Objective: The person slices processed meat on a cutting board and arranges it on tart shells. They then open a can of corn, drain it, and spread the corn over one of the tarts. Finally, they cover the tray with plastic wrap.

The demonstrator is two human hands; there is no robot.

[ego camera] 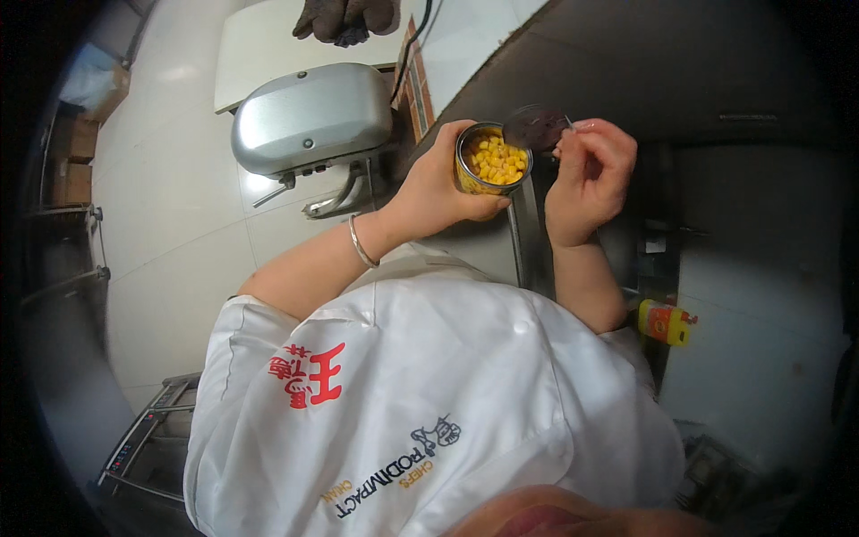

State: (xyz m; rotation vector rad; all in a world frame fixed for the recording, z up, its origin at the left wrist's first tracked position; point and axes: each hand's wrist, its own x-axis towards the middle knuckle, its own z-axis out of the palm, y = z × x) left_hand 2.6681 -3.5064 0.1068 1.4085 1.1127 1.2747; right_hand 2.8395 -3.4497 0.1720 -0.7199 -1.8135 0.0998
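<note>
My left hand [436,181], with a silver bangle at its wrist, is wrapped around an open metal can [468,180]. Yellow corn kernels [496,161] fill the can close to its rim, and its mouth is tipped towards me. Pinched by the tab in the fingertips of my right hand [594,171] is the can's round lid [533,127], which looks dark. The lid overlaps the far right part of the rim; whether it is still joined there I cannot tell.
A silver stand mixer [312,117] with a metal hook [335,198] stands left of the can. Behind it lies a dark lumpy object [345,20]. Cardboard boxes [79,161] and a metal rack [151,429] are at far left. A yellow jug [664,322] is low at right.
</note>
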